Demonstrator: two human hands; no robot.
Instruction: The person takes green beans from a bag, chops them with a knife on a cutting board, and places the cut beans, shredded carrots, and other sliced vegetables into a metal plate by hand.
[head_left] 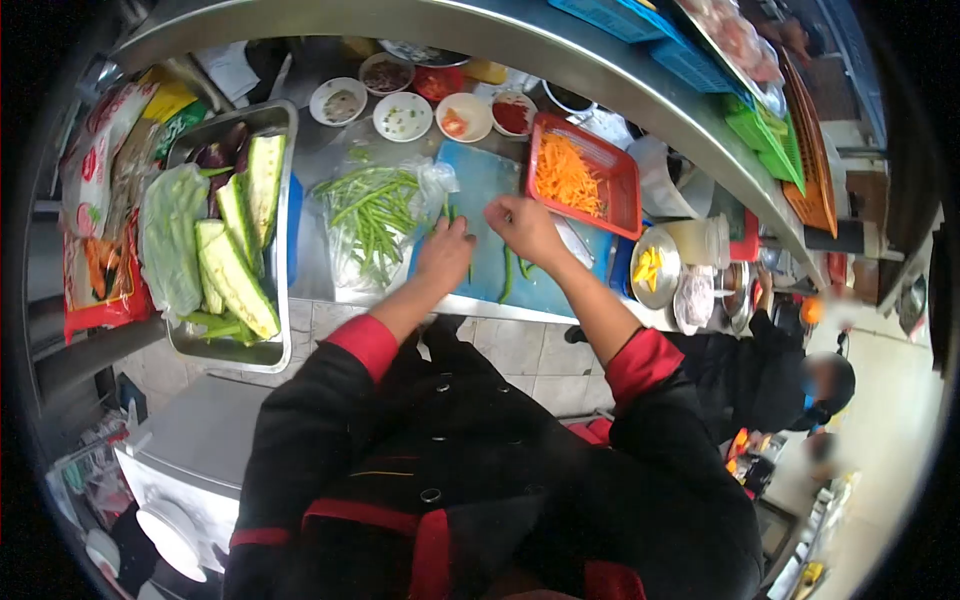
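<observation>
My left hand [447, 252] is at the left edge of a blue cutting board [485, 165], its fingers curled around a green bean [449, 211] whose tip shows above them. My right hand [527, 230] is just to the right, over the board, fingers pinched together; what they hold, if anything, is too small to make out. Loose green bean pieces [507, 275] lie on the board below it. Left of the board, a clear plastic bag [350, 272] lies spread under a pile of green beans [375, 215]. A knife [575, 240] lies partly hidden behind my right forearm.
A red basket of shredded carrot [568, 172] stands right of the board. Small bowls [403, 117] line the back. At left, a metal tray [287, 190] holds cut long vegetables [235, 270]. A steel shelf [480, 35] overhangs the counter. A co-worker [770, 375] is at right.
</observation>
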